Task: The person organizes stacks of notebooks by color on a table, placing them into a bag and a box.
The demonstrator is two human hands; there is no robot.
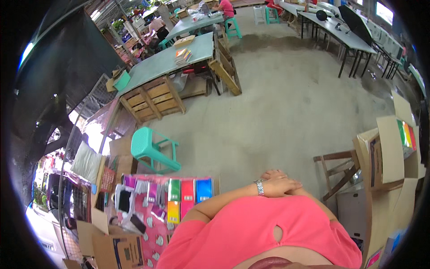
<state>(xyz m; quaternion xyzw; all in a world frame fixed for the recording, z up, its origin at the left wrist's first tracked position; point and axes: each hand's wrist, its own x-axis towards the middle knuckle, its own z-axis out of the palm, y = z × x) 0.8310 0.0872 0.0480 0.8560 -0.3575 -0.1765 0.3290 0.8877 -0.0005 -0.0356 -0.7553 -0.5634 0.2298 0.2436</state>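
Note:
Both hands are folded together in front of my body, over the pink top (268, 219). A silver wristwatch (259, 188) circles my left wrist. My left hand (283, 186) lies across my right hand, fingers stretched out and holding nothing visible. Fingers of my right hand (273, 174) show beyond it, fairly straight; its palm is hidden under the left. Nearest on the left is a table with a pink patterned cloth (154, 242), bearing flat packs in green (174, 190), red (187, 190), blue (204, 190) and yellow (173, 211). Purple packs (152, 192) lie beside them.
A turquoise stool (154, 150) stands beyond the cloth-covered table. Cardboard boxes sit at lower left (117, 251) and on the right (389, 152), near a wooden trestle (338, 170). A long green-topped table (168, 58) lies farther off. Other people sit at the back.

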